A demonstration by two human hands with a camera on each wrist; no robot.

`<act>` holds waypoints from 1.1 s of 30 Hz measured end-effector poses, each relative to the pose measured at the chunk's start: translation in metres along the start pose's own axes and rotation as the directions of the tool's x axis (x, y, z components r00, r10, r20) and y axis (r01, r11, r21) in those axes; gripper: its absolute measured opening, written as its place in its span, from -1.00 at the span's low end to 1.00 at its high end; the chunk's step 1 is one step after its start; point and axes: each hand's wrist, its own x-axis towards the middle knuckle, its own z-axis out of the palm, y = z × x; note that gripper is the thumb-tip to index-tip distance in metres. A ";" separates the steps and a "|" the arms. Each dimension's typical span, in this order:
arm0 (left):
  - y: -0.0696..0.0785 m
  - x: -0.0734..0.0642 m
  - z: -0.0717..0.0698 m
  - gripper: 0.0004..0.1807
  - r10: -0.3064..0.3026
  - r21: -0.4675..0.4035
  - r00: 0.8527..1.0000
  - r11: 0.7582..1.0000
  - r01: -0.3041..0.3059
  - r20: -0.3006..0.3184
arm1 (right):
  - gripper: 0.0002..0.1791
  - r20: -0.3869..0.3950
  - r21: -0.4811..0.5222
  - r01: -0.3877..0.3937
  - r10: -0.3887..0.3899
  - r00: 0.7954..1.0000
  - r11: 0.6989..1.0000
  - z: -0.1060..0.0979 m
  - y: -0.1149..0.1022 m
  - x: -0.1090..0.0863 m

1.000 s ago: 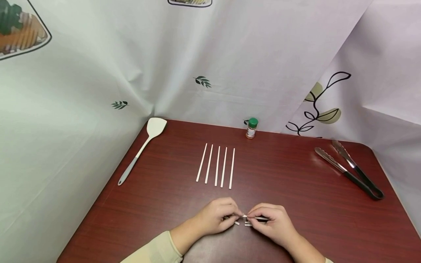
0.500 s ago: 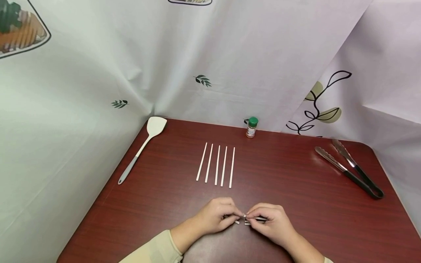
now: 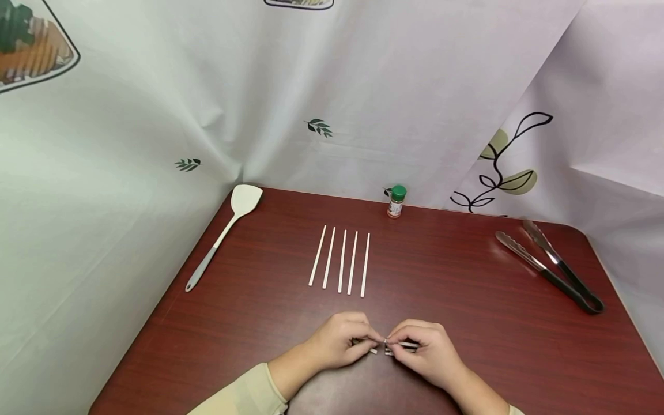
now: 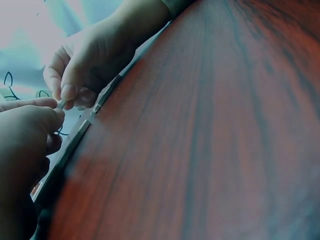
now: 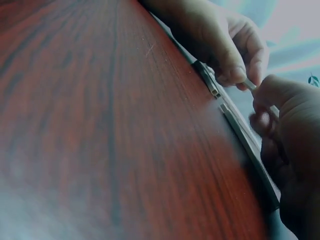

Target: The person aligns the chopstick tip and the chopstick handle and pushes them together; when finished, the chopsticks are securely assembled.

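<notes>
Near the front of the table, my left hand (image 3: 342, 341) and right hand (image 3: 426, 349) meet almost fingertip to fingertip. Between them, the thumbs and forefingers pinch a thin white stick (image 5: 250, 85), held just above the table, and only a short bit of it shows. Below the hands lie short white stick pieces, one end poking out by the left fingers (image 3: 373, 350) and others under the right hand. In the right wrist view these pieces (image 5: 246, 150) lie end to end with a small gap. The palms hide much of them.
Several long white sticks (image 3: 340, 262) lie side by side beyond the hands. A white spatula (image 3: 228, 230) rests at the left edge, and a green-capped spice jar (image 3: 396, 202) stands at the back. Metal tongs (image 3: 552, 268) with black handles lie spread at the right.
The hands hold nearly the same place, both still pinching the stick. Slightly less white shows between the fingertips than a second ago.
</notes>
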 end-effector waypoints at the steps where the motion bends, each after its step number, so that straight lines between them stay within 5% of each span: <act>1: 0.000 0.000 0.000 -0.78 -0.005 -0.002 1.000 1.000 0.005 -0.003 | -0.72 -0.004 -0.010 -0.010 0.010 1.000 1.000 0.000 0.000 0.000; 10: -0.005 0.001 0.001 -0.78 -0.020 0.064 0.997 0.998 0.025 -0.080 | -0.53 -0.063 -0.090 -0.105 0.099 0.993 0.990 -0.010 -0.001 0.000; 17: -0.006 0.002 0.000 -0.78 -0.024 0.090 0.996 0.995 0.033 -0.091 | -0.55 -0.085 -0.028 -0.202 0.199 0.976 0.979 -0.019 0.000 0.004; 26: -0.004 0.001 -0.001 -0.72 -0.035 0.150 0.996 0.988 0.047 -0.085 | -0.60 -0.114 0.169 -0.433 0.454 0.884 0.885 -0.029 0.005 0.004; 33: -0.002 0.001 -0.003 -0.66 -0.028 0.229 0.999 0.973 0.035 -0.033 | -0.57 -0.132 0.390 -0.410 0.491 0.861 0.824 -0.031 0.011 0.010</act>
